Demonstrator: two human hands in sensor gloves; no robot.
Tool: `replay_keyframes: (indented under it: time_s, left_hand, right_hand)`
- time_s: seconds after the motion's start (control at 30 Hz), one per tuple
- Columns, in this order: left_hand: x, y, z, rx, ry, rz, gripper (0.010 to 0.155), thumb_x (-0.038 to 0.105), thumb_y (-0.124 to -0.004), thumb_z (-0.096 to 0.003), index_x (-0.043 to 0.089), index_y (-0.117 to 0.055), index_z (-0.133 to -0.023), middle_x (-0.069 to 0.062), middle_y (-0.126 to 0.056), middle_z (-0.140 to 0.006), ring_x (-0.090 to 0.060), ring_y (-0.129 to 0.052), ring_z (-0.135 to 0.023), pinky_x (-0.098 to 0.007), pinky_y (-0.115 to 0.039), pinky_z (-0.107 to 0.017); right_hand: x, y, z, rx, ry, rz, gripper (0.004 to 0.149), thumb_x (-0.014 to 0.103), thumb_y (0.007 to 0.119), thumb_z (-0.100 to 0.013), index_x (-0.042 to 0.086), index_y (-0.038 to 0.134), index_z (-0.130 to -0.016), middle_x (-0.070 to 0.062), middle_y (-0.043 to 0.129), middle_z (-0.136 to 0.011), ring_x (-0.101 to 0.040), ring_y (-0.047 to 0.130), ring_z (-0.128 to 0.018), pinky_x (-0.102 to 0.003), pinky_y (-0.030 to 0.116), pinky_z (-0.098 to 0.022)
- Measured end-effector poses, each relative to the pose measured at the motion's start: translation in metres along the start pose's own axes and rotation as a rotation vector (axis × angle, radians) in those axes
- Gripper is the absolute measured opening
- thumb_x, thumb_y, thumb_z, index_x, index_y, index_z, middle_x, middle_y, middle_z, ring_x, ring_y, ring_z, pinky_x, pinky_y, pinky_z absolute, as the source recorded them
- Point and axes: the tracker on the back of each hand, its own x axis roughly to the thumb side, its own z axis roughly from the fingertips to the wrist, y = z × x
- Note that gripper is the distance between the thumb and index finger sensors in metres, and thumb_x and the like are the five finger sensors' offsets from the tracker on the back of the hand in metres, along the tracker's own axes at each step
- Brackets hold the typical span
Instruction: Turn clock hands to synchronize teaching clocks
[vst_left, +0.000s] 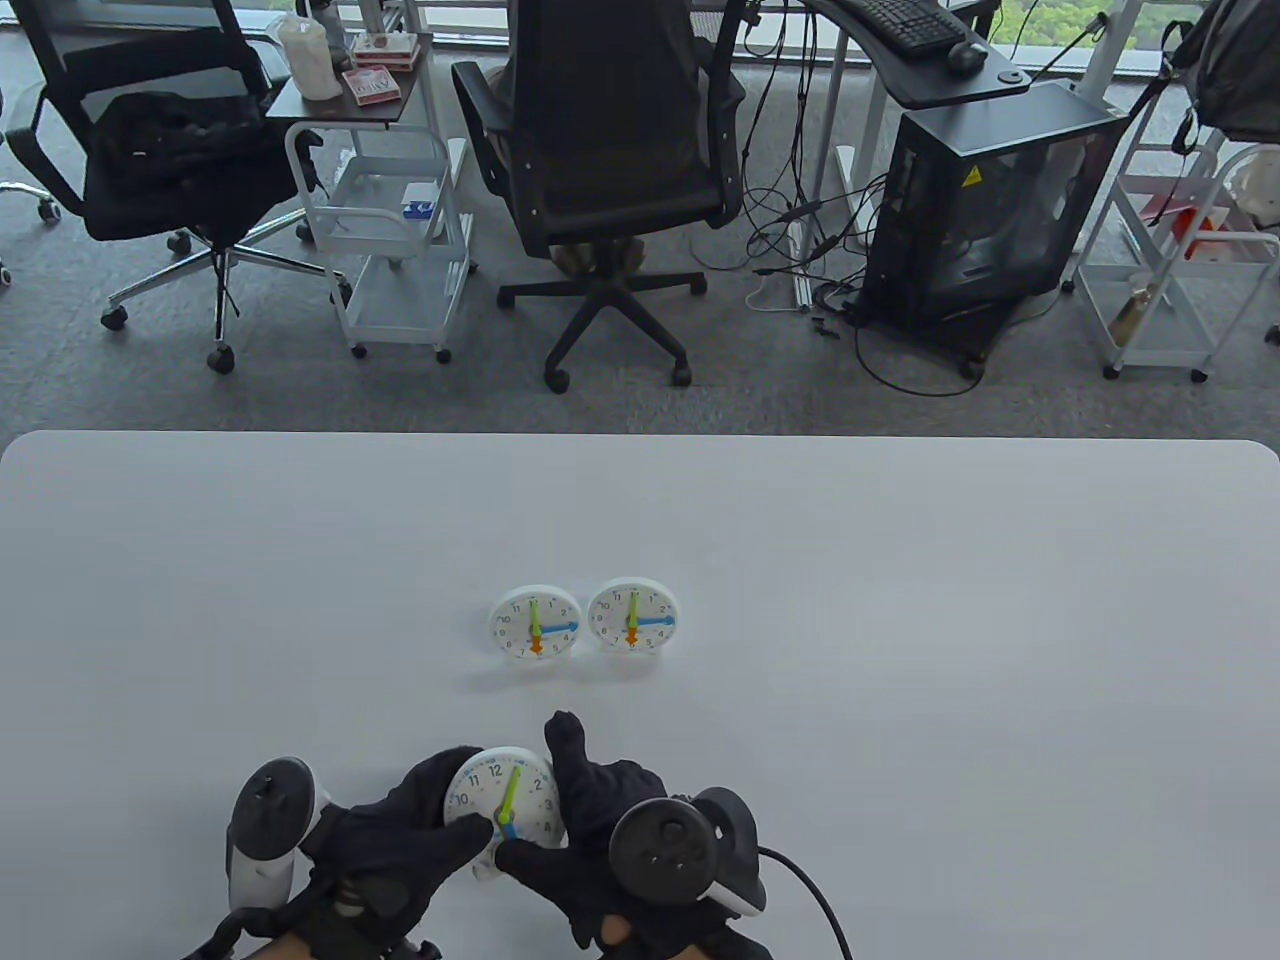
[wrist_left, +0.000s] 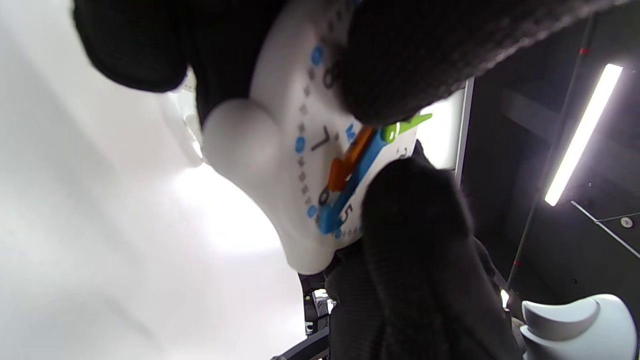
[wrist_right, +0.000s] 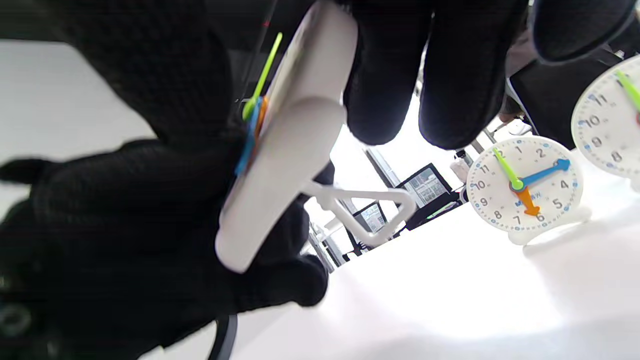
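Two white teaching clocks stand side by side mid-table, the left one (vst_left: 536, 622) and the right one (vst_left: 633, 616). Each shows a green hand up, a blue hand to the right and an orange hand down. Both hands hold a third clock (vst_left: 503, 800) off the table near the front edge. My left hand (vst_left: 400, 850) grips its left rim with the thumb on the face (wrist_left: 395, 65). My right hand (vst_left: 590, 820) holds its right side, fingers behind it (wrist_right: 380, 75), a fingertip at the blue hand (wrist_left: 350, 192) near the 6. Its green hand (vst_left: 511, 790) points near 12.
The white table (vst_left: 900, 650) ends at a far edge with grey carpet beyond. Office chairs (vst_left: 600, 150), white carts (vst_left: 390, 250) and a black computer case (vst_left: 990, 200) stand behind it. A cable (vst_left: 810, 900) trails from my right tracker.
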Motion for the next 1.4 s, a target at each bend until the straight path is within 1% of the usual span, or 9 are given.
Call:
replay_keyframes:
  time_s: [0.07,0.2,0.3,0.5,1.03,1.4]
  left_hand:
    - [0.000,0.001,0.001,0.005,-0.004,0.002,0.064,0.036,-0.090,-0.0471,0.016,-0.061,-0.100,-0.007,-0.093,-0.088,-0.026,-0.109,-0.054,-0.059,-0.080,-0.052]
    - [0.000,0.000,0.001,0.001,-0.005,0.004,0.063,0.036,-0.090,-0.0472,0.016,-0.061,-0.100,-0.007,-0.093,-0.089,-0.026,-0.109,-0.054,-0.059,-0.080,-0.052]
    - [0.000,0.000,0.001,-0.006,-0.002,0.011,0.063,0.036,-0.090,-0.0473,0.016,-0.062,-0.100,-0.007,-0.093,-0.088,-0.026,-0.109,-0.052,-0.059,-0.080,-0.052]
    - [0.000,0.000,0.001,-0.002,-0.006,0.016,0.063,0.036,-0.090,-0.0472,0.016,-0.062,-0.100,-0.007,-0.093,-0.089,-0.024,-0.109,-0.049,-0.059,-0.079,-0.053]
    - [0.000,0.000,0.001,-0.003,-0.004,0.029,0.061,0.034,-0.089,-0.0478,0.017,-0.062,-0.100,-0.007,-0.092,-0.090,-0.027,-0.107,-0.051,-0.060,-0.077,-0.055]
    - [-0.001,0.000,0.000,0.001,-0.002,0.024,0.060,0.034,-0.087,-0.0484,0.018,-0.061,-0.100,-0.008,-0.090,-0.092,-0.028,-0.106,-0.054,-0.061,-0.075,-0.056]
  right_hand:
    - [0.004,0.001,0.000,-0.002,-0.012,0.036,0.110,0.058,0.088,-0.043,-0.015,0.031,-0.103,-0.015,0.079,-0.084,-0.045,0.088,-0.071,-0.072,0.062,-0.054]
    - [0.007,0.001,0.000,0.036,-0.046,0.110,0.114,0.060,0.090,-0.041,-0.014,0.030,-0.103,-0.015,0.077,-0.086,-0.045,0.087,-0.073,-0.072,0.061,-0.055]
    - [0.006,0.001,0.000,0.061,-0.045,0.110,0.116,0.062,0.090,-0.041,-0.014,0.030,-0.104,-0.015,0.076,-0.087,-0.046,0.087,-0.074,-0.073,0.060,-0.055]
    - [0.006,0.002,-0.001,0.086,-0.027,0.131,0.115,0.060,0.090,-0.041,-0.015,0.029,-0.103,-0.016,0.076,-0.088,-0.046,0.087,-0.073,-0.073,0.060,-0.055]
    - [0.003,0.001,-0.002,0.100,-0.022,0.100,0.105,0.052,0.090,-0.044,-0.014,0.034,-0.104,-0.016,0.079,-0.087,-0.045,0.089,-0.072,-0.073,0.060,-0.055]
    - [-0.003,-0.002,-0.002,0.099,0.002,0.053,0.091,0.042,0.087,-0.047,-0.014,0.041,-0.102,-0.016,0.084,-0.083,-0.043,0.093,-0.067,-0.072,0.063,-0.053]
